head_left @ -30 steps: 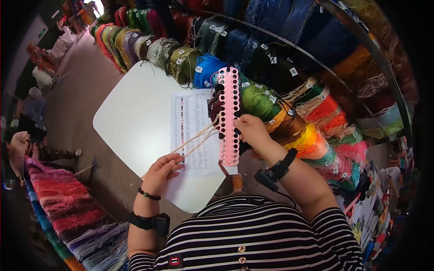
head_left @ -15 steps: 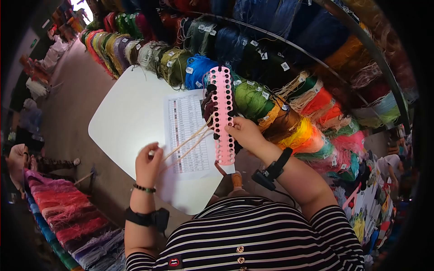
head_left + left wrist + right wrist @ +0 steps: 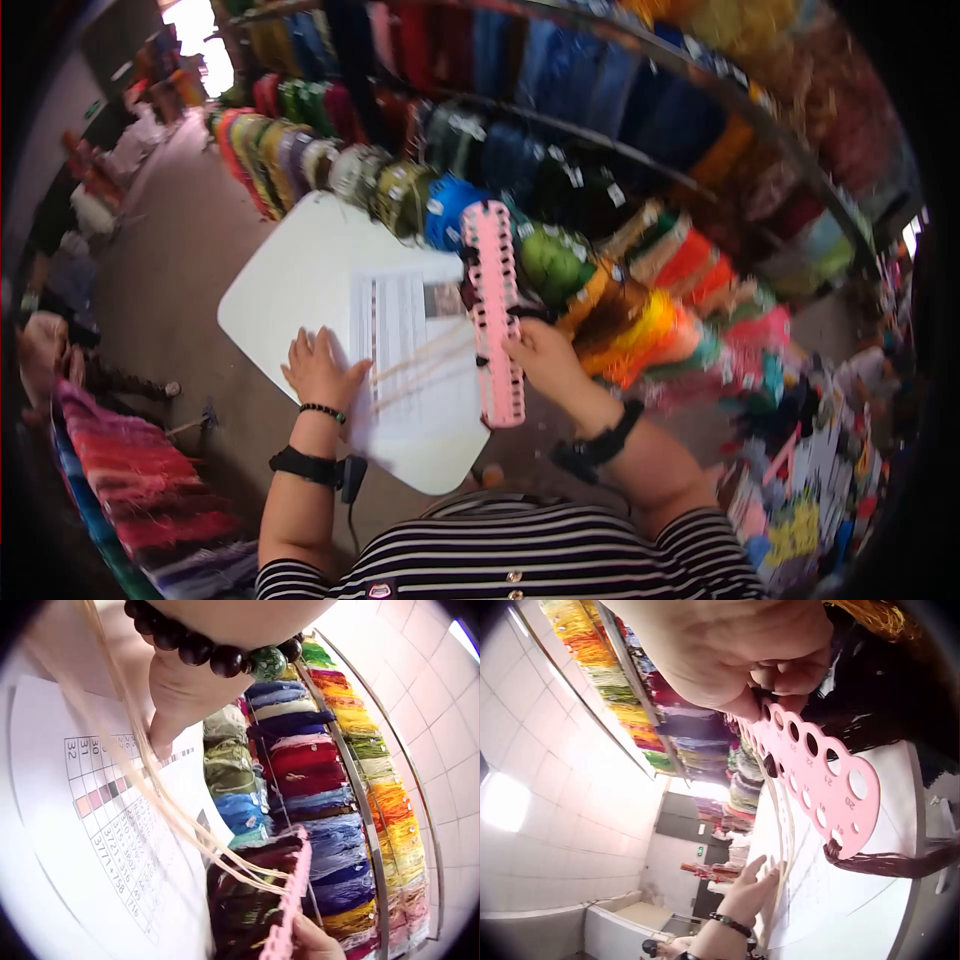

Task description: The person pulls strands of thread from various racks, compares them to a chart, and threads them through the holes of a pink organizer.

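Note:
A long pink floss organizer card (image 3: 493,310) with holes along both edges is held by my right hand (image 3: 545,362) at its right side. Its thumb rests on the front face. Dark floss hangs from several holes, and a maroon bundle (image 3: 900,864) is looped through an end hole in the right wrist view. Cream threads (image 3: 247,880) stretch from the card toward my left hand (image 3: 320,372). That hand has its fingers spread over the white table's (image 3: 290,270) near-left edge, with the threads passing by its thumb. A printed chart (image 3: 390,320) lies beneath the threads.
Racks of labelled, coloured thread skeins (image 3: 550,260) run behind and right of the table. More red and purple skeins (image 3: 150,460) hang at lower left. An aisle floor (image 3: 165,260) stretches away on the left, and patterned items (image 3: 800,520) lie at lower right.
My left hand has gone from bent fingers at the cream threads to spread fingers, farther left of the card. The right hand keeps its grip on the card. The head view has tilted up.

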`<state>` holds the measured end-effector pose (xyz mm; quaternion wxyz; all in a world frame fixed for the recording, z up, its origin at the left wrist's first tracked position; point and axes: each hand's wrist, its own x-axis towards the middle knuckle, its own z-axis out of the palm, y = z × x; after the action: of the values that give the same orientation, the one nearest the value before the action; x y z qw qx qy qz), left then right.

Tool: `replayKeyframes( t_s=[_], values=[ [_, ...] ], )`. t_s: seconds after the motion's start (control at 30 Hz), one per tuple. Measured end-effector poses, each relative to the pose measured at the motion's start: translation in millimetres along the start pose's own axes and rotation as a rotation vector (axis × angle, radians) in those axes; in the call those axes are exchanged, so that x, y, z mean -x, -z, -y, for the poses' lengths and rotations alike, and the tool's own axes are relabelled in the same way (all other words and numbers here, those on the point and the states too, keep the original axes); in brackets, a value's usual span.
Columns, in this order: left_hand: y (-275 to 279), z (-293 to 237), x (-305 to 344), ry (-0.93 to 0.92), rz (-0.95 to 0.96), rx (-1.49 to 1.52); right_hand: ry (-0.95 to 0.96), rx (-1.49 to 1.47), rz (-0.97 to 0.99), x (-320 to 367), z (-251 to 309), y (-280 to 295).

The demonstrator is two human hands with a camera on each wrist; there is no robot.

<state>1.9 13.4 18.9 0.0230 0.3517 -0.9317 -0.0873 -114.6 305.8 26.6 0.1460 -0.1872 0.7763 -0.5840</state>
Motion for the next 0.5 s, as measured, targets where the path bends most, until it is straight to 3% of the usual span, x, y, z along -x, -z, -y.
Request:
replayKeyframes(
  t_s=[0.07, 0.1, 0.2, 0.23, 0.33, 0.43, 0.5],
  values=[
    [21, 10, 9, 0.145, -0.031, -0.039, 0.036, 0.099, 0.025, 12, 24, 10],
    [29, 18, 12, 0.208, -0.035, -0.066, -0.032, -0.046, 0.061, 21, 48, 12],
    [14, 71, -2, 0.273, 0.001, 0.387, -0.021, -0.256, 0.092, 36, 44, 15],
    [-26, 104, -17, 0.177, -0.129, 0.339, -0.049, -0.356, 0.101, 42, 56, 14],
    [9, 111, -13, 0.271, -0.004, 0.611, -0.067, -0.469, 0.131, 59, 107, 18],
    [-29, 162, -25, 0.070, -0.268, 0.467, -0.020, -0.485, 0.050, 58, 143, 5],
    [-25, 185, -31, 0.231, -0.085, 0.812, 0.066, -0.471, -0.046, 52, 161, -19]
  ],
)
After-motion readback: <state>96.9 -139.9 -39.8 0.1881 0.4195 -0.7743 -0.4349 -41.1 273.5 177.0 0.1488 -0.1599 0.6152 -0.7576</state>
